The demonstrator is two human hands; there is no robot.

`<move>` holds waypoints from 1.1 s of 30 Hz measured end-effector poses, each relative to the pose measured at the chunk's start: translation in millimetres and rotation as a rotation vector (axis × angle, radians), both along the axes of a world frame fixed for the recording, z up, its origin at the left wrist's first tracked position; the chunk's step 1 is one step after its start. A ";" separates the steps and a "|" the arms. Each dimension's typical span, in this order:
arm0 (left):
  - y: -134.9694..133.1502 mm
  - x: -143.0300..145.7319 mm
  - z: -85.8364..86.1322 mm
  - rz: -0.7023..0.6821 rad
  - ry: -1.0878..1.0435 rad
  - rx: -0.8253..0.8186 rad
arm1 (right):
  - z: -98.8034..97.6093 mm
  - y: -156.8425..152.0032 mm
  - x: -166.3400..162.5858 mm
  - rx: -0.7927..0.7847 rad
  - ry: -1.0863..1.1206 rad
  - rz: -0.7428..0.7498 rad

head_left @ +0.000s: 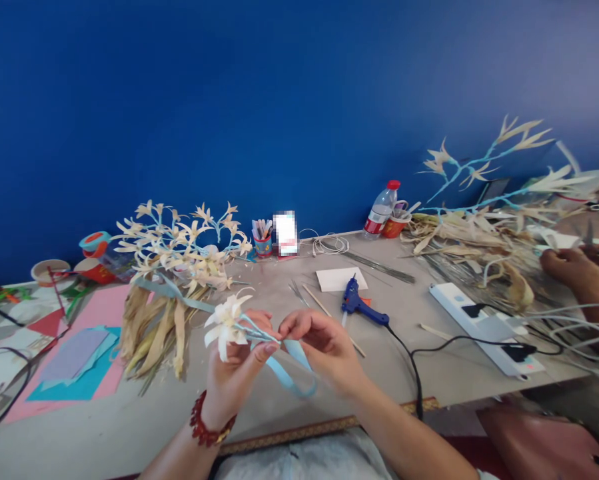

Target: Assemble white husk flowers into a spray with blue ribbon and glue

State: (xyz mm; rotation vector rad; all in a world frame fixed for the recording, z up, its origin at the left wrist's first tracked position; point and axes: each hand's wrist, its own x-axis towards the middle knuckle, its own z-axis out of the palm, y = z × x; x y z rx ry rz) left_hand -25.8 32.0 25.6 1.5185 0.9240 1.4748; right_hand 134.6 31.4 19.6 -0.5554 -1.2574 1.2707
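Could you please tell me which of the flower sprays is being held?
The small white spray in the left hand, its light-blue stems meeting the right hand; the bushy bunch behind and long branches at right stand apart from both hands.

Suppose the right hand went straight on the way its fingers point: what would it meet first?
The right hand would probably first meet the light-blue-wrapped flower stems right by its fingers, then the left hand holding them, though depth is unclear in this single view.
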 end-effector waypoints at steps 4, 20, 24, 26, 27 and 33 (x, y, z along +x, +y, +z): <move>-1.0 0.3 0.6 0.026 -0.012 -0.109 | 2.0 -0.5 1.8 0.221 -0.174 -0.178; -2.7 -2.8 4.4 -0.070 -0.018 -0.106 | 4.3 -4.1 -0.1 0.236 -0.227 -0.233; -0.3 -5.6 7.8 -0.153 -0.017 -0.078 | 5.2 -1.9 -1.5 -0.159 0.057 0.099; 1.5 -6.7 9.3 -0.219 -0.031 -0.091 | 6.1 -0.8 -1.3 -0.286 0.140 0.224; 2.3 -7.3 9.4 -0.240 -0.042 -0.095 | 6.5 -0.5 -1.1 -0.324 0.160 0.257; 4.8 -11.6 4.6 -0.293 -0.071 -0.116 | 6.2 -0.4 -0.7 -0.464 0.246 0.367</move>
